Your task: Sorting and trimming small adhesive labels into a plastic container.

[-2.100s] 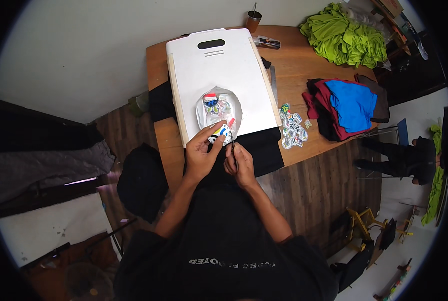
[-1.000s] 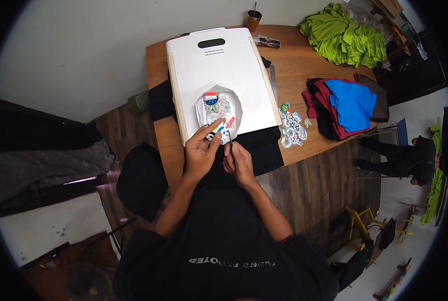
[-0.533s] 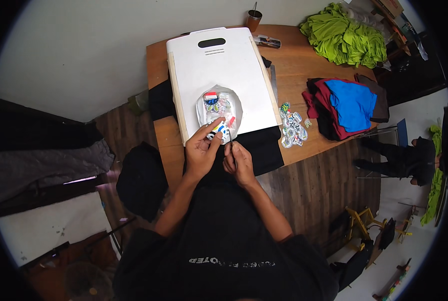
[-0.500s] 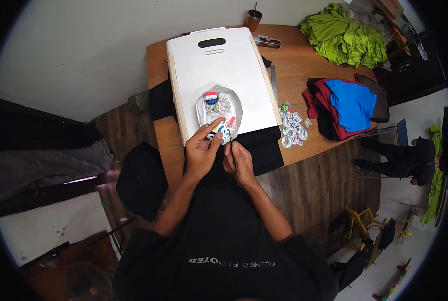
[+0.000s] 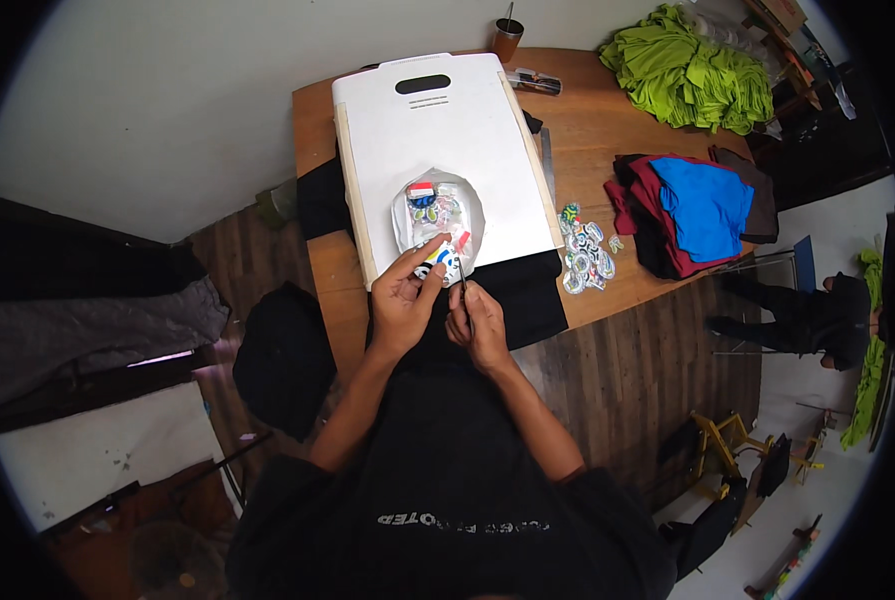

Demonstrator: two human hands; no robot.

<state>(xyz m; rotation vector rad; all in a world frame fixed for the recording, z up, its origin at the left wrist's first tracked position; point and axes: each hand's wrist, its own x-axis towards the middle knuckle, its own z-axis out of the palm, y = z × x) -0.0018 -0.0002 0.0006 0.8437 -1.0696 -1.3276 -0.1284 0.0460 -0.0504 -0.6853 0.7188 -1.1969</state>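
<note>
My left hand (image 5: 404, 305) pinches a small printed sticker (image 5: 441, 262) in white, black, blue and yellow between thumb and fingers. My right hand (image 5: 479, 325) is closed round scissors (image 5: 463, 283), with the narrow dark blades at the sticker's right edge. Both hands are at the near rim of a round white container (image 5: 478, 215), where printed pieces (image 5: 425, 205) and clear or white scraps lie. The handles of the scissors are mostly hidden by my fingers.
A white board (image 5: 427, 135) with a handle slot lies on the wooden table (image 5: 587, 120). Cut-out stickers (image 5: 587, 258) are heaped to its right. Beyond are folded shirts (image 5: 702, 210), a green cloth pile (image 5: 682, 75) and a brown cup (image 5: 507, 40). Another person (image 5: 837, 320) is at far right.
The sticker in my left hand has shifted very slightly against the scissor blades. Both hands otherwise keep the same place and grip.
</note>
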